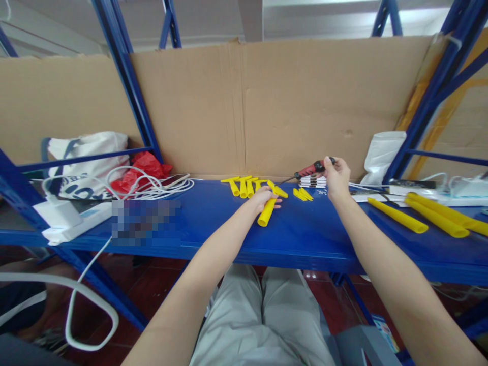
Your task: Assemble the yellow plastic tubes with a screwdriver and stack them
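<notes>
My left hand [263, 199] is closed around a yellow plastic tube [267, 213], its open end toward me. A short yellow crosspiece [278, 189] sits at the tube's far end. My right hand [337, 178] grips the end of a screwdriver [310, 170] with a red and black handle. Its shaft points left and down, with the tip at or very near the crosspiece; contact cannot be made out. Several yellow T-shaped pieces [244, 187] lie just beyond my left hand. Some loose yellow crosspieces [303, 194] rest to its right.
Long yellow tubes [438, 218] lie on the blue shelf [312, 239] at right. White cables [148, 185], a red plastic bag [143, 170], a cloth bag [91, 162] and a power strip [82, 221] are at left. A cardboard sheet [297, 107] stands behind.
</notes>
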A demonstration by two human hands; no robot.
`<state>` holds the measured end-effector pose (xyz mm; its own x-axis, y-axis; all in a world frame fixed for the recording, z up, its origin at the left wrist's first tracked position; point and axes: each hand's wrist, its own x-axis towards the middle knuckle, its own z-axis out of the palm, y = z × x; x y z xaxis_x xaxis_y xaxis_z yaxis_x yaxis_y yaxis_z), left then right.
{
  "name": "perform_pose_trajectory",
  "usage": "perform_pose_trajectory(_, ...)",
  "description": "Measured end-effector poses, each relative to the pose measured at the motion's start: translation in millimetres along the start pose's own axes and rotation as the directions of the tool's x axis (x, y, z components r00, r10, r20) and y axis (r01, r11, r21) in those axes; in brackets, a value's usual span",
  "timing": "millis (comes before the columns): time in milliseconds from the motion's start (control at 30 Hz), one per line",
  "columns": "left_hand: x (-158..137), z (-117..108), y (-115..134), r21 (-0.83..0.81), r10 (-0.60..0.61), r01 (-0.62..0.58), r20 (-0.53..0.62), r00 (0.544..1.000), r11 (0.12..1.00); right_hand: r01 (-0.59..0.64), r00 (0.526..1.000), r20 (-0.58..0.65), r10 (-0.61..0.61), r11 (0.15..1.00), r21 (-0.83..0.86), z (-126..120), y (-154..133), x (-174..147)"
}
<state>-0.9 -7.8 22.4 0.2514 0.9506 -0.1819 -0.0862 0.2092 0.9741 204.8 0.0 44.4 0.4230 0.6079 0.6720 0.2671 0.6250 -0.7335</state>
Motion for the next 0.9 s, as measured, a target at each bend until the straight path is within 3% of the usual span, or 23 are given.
perform_pose_trajectory(367, 4.7, -2.3, 0.1, -0.040, -0.008, 0.009, 0.022, 1.000, 0.999, 0.082, 0.995, -0.062, -0.072, 0.983, 0.167, 3.3, -1.3, 0.6)
perform_pose_trajectory(900, 7.1, -4.6, -1.1, -0.089, -0.003, 0.006, 0.029, 1.000, 0.996, 0.046, 0.998, -0.051, -0.034, 0.968, 0.248, 1.7, -11.9, -2.7)
